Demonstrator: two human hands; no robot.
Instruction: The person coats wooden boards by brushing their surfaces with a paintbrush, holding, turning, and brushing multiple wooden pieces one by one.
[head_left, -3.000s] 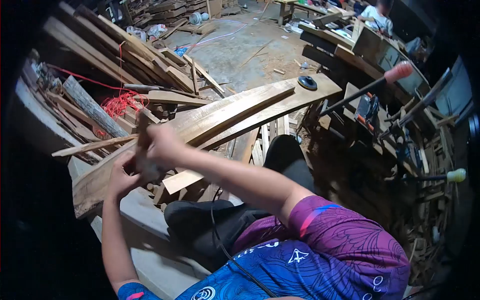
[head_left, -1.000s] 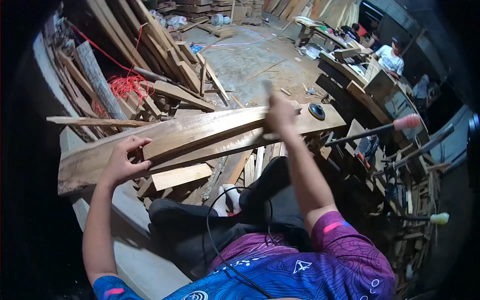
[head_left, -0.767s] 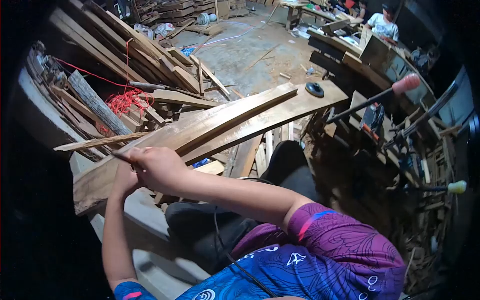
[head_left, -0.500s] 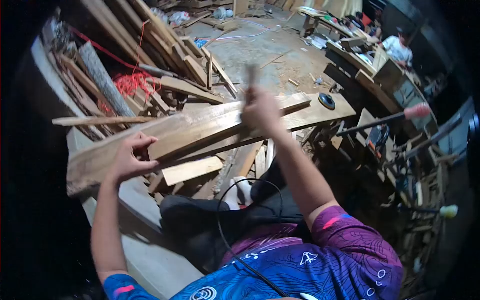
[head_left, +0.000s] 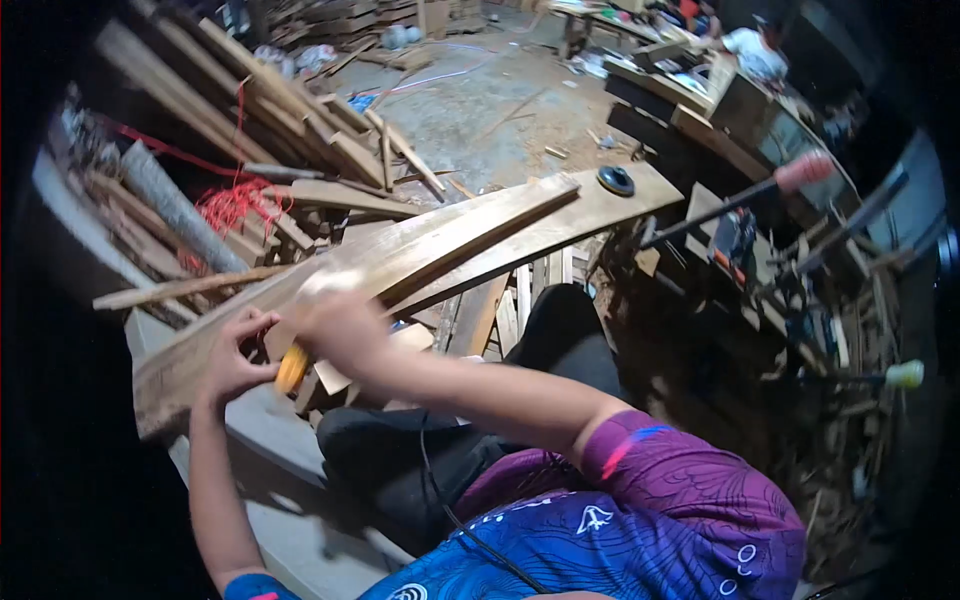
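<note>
Hands close together at the left.

The left arm (head_left: 218,480) rises nearly straight to the left hand (head_left: 232,365), its thumb (head_left: 262,373) and fingers (head_left: 248,325) parted in a curve. The right arm (head_left: 490,393) reaches leftward across the body; the right hand (head_left: 345,325), blurred, is curled closed.

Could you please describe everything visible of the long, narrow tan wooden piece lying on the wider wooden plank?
The long, narrow tan wooden piece has a lightly shiny top and a darker long side. It lies lengthwise on the wider wooden plank, its far end short of the plank's. The left hand curves around its near end; the blurred right hand partly hides it, contact unclear.
</note>
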